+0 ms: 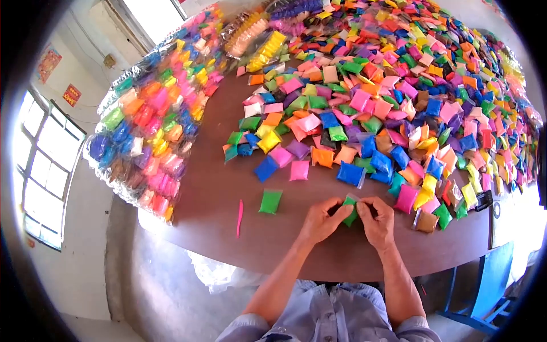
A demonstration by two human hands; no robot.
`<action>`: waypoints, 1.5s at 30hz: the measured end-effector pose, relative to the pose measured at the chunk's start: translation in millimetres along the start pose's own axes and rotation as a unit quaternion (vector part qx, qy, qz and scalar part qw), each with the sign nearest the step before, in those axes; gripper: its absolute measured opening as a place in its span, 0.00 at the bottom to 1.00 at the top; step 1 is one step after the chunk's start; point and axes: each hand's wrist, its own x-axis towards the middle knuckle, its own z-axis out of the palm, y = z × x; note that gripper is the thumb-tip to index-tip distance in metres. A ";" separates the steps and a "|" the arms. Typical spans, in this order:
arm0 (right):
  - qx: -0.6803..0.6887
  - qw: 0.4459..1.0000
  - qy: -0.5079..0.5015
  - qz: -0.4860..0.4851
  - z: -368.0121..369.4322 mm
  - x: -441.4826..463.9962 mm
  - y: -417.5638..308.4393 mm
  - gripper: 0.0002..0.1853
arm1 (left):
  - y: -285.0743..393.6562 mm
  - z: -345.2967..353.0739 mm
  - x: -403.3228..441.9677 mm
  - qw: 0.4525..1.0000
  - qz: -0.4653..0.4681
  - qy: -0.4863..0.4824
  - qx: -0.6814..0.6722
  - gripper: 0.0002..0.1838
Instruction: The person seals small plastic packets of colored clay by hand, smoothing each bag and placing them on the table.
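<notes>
Near the table's front edge, a small green packet (349,218) in clear wrapping is held between my two hands. My left hand (323,219) pinches its left side with thumb and fingers. On the other side, my right hand (376,221) grips the packet's right edge, fingers curled. Another green packet (270,201) lies flat on the table to the left of my hands. Farther left is a thin pink strip (240,219). Just beyond my hands lies a blue packet (350,174), at the near edge of a big heap of coloured packets (373,102).
The brown table (213,171) has a curved front edge. Clear bags of coloured packets (154,137) line its left side. Rows of bagged yellow packets (266,50) lie at the back. A blue chair (490,282) stands at the lower right, and a barred window (48,165) is at far left.
</notes>
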 end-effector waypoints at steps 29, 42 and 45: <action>-0.025 0.999 0.034 -0.004 -0.1 1.8 -1.5 0.07 | 6.7 0.5 -2.2 0.998 0.007 -0.015 0.068 0.10; -0.004 1.000 -0.003 -0.023 4.2 0.2 1.8 0.08 | 2.8 -0.6 0.5 0.999 0.032 0.010 0.022 0.10; -0.015 1.000 -0.012 -0.022 2.1 0.4 -0.1 0.08 | -4.0 -0.6 0.7 1.000 0.023 0.003 0.000 0.10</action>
